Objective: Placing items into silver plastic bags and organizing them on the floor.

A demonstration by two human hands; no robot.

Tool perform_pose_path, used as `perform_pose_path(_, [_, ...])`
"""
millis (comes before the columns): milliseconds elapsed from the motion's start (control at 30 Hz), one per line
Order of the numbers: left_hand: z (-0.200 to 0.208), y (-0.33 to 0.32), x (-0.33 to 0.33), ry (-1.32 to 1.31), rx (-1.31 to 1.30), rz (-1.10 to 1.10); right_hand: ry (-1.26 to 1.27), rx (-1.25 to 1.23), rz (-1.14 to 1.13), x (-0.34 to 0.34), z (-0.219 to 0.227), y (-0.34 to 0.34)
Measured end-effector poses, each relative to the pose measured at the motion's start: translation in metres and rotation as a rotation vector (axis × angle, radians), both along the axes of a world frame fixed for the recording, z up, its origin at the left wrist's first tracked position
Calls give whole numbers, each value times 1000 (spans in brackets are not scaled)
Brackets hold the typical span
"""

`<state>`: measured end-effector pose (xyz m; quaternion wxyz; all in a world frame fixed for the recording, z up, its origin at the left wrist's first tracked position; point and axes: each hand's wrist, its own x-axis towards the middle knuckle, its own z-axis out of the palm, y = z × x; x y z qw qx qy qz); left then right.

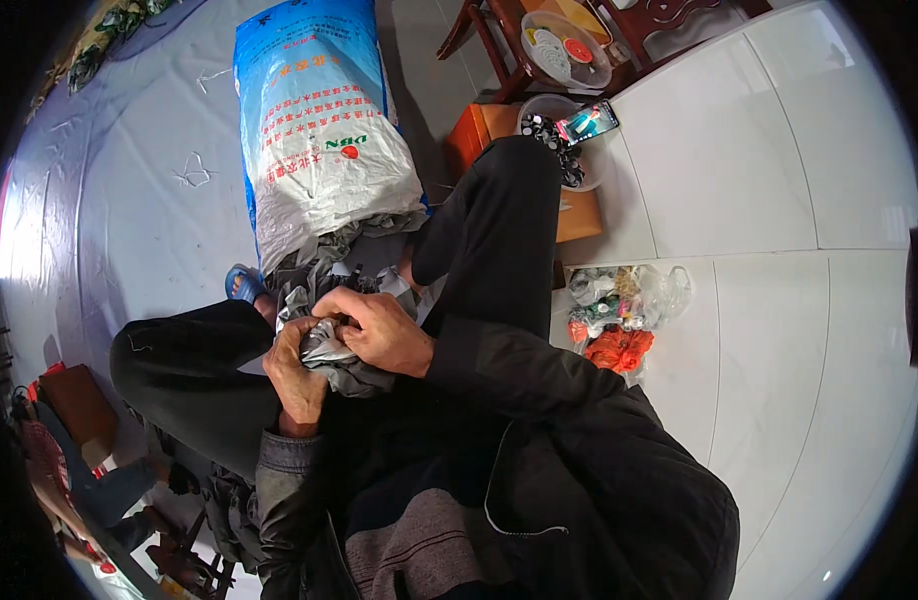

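A bunched piece of grey fabric [351,376] is gathered over my lap between both hands. My left hand [297,380] grips its left side, the thumb and fingers curled in. From the right, my right hand [387,335] pinches the top folds, its fingertips close to those of the left. Just beyond my hands, more crumpled grey cloth [339,240] spills from the mouth of a large blue and white woven sack [324,130]. The sack lies between my knees and stretches away from me. Anything small inside the pinched folds is hidden.
To the right, a cardboard box [579,215] carries a clear tub with black-and-white pieces and a lit phone [589,122]. Plastic bags [619,315] of small coloured items lie on the tiles. A wooden stand [629,40] is behind; another person's leg [129,490] shows at lower left.
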<state>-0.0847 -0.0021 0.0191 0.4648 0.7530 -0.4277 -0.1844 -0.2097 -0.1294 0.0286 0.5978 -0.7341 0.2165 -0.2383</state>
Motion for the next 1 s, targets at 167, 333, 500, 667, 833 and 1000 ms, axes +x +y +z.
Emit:
perform_pose_path(167, [-2,1,0,-21,-12,4,31,20,53,-1,2,-1])
perform_pose_path(333, [-3,-1,0,-70,-4,14,27,-20,25,-1,-5,0])
perform_pose_path(500, [-1,-1,-1,-62,22,28,88,0,37,-2,1,0])
perform_pose_path(667, [-2,-3,-2,-56,49,16,107,-12,41,-3,-8,0])
perform_pose_path(833, [-3,-3,-3,-55,28,5,134,-22,60,-2,-1,-2])
perform_pose_path(1000, [-7,0,1,-71,0,-22,121,-56,36,-3,-1,0])
